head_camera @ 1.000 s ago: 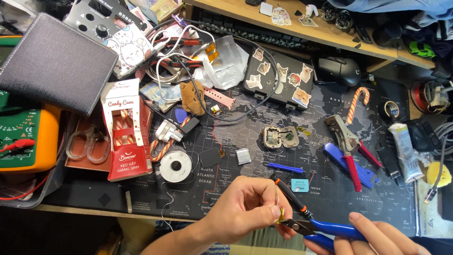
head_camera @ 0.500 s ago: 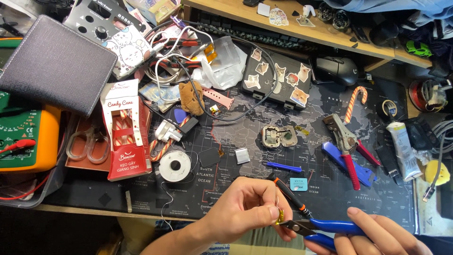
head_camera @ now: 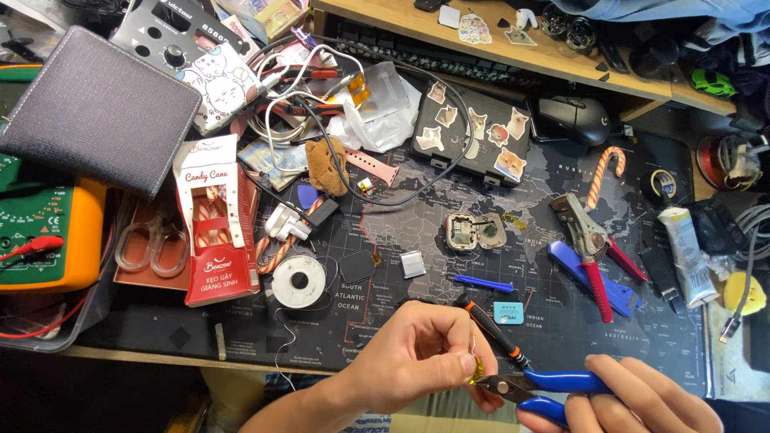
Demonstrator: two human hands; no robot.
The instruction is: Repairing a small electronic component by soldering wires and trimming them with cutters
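Observation:
At the bottom of the view, my left hand (head_camera: 417, 357) pinches a tiny yellow component (head_camera: 477, 371) with a thin wire lead between thumb and fingers. My right hand (head_camera: 642, 397) grips blue-handled cutters (head_camera: 537, 383), whose jaws meet the yellow piece at my left fingertips. Both hands hover over the near edge of a dark world-map desk mat (head_camera: 385, 232). Just behind them lies a black and orange screwdriver (head_camera: 491, 329).
On the mat lie a solder spool (head_camera: 298, 281), an opened small watch body (head_camera: 475, 231), red and blue pliers (head_camera: 592, 256), a blue pry tool (head_camera: 484, 282) and a candy cane (head_camera: 603, 172). A candy cane box (head_camera: 211, 220), an orange multimeter (head_camera: 44, 232) and a grey case (head_camera: 100, 108) crowd the left.
My hands stay nearly in place. The cutter jaws have closed in on the yellow piece and my right fingers have wrapped a little further round the blue handles.

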